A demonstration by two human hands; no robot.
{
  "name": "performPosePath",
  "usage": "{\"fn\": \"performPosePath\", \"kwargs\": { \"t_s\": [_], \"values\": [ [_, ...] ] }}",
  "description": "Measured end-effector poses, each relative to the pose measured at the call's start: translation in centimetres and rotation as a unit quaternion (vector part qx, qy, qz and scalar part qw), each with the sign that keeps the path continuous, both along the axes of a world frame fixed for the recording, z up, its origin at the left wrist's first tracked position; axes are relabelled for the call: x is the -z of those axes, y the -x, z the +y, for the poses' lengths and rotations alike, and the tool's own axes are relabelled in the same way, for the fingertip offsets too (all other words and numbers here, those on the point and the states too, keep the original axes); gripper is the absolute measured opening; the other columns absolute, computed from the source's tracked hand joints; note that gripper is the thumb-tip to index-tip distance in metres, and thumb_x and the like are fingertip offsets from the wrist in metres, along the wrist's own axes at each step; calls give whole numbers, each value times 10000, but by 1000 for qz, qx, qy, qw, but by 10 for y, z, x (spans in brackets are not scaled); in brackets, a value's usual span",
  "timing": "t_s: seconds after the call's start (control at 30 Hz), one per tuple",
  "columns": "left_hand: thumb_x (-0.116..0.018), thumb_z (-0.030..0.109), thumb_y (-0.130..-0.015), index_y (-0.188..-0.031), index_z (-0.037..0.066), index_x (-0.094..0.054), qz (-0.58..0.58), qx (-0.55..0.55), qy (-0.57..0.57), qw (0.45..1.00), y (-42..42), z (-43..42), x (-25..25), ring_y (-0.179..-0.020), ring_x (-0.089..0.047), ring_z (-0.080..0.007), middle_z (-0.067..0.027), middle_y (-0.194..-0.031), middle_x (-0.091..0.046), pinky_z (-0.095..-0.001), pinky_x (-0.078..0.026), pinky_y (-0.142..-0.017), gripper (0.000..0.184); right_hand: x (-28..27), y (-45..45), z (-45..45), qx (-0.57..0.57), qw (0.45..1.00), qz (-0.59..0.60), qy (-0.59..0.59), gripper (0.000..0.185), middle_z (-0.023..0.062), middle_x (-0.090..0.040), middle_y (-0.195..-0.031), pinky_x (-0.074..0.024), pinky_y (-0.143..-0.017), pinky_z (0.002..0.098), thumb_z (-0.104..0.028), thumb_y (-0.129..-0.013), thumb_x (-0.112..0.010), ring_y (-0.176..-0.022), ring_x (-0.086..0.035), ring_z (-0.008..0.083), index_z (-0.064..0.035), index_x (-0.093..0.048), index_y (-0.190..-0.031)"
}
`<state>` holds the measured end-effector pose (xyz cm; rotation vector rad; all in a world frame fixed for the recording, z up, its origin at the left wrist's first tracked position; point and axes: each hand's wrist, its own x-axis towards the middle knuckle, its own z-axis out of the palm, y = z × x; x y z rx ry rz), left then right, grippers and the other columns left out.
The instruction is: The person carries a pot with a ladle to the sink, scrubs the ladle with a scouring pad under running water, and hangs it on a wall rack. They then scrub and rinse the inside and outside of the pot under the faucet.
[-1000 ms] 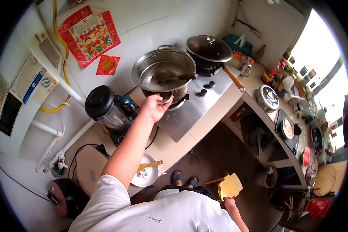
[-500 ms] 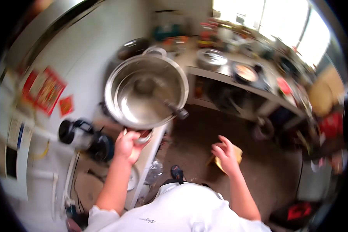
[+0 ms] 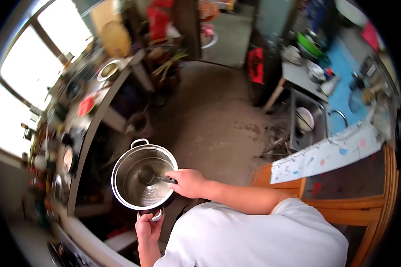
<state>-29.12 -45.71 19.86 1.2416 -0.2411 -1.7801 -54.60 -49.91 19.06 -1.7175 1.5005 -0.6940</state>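
Note:
A steel pot point(image 3: 128, 191) with two loop handles is held up in front of my body, over the floor. My left hand point(image 3: 149, 226) is closed around its near handle. A ladle point(image 3: 147, 175) stands in the pot, its bowl in shallow, cloudy liquid and its dark handle leaning on the right rim. My right hand point(image 3: 188, 182) grips that ladle handle at the rim.
At the right are a sink point(image 3: 302, 139) holding a white bowl point(image 3: 304, 119), a small table point(image 3: 298, 76) and a wooden cabinet point(image 3: 352, 204). The crowded counter point(image 3: 95, 129) runs along the left, with a watermelon piece point(image 3: 87, 105). A doorway is ahead.
The pot has left the stove and is held in the air. The view has swung right towards the doorway and sink. My right hand has come over and taken the ladle handle.

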Motion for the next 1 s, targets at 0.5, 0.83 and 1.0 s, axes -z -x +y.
{"fn": "performPosePath", "kwargs": {
  "t_s": [0.5,0.83,1.0],
  "values": [
    [-414,-104,-818,-1239,33,-495,-26,517,-22,855,374,-273,2,-1112,-637,-343,-163,-1254,-574,-544,-564,-952,450,27,294,-9,506,855,-116,14,455,124,-726,-1112,-533,-857,322,-207,-887,-733,-935,-679,186,-13,-635,-1287],
    [-417,-96,-846,-1313,43,-474,-52,737,38,673,623,-340,-23,-1045,-661,-318,-134,-1267,-568,-518,-586,-867,491,-8,392,-22,700,680,-216,-24,530,135,-703,-1042,-523,-822,323,-234,-902,-708,-915,-665,187,-19,-558,-1363],
    [-455,-104,-851,-1311,15,-459,-57,785,73,612,742,-328,-24,-1027,-679,-294,-145,-1210,-599,-473,-620,-816,476,2,451,-18,756,609,-230,63,570,71,-680,-961,-516,-736,313,-209,-916,-692,-811,-632,131,9,-502,-1407]
  ]
}}
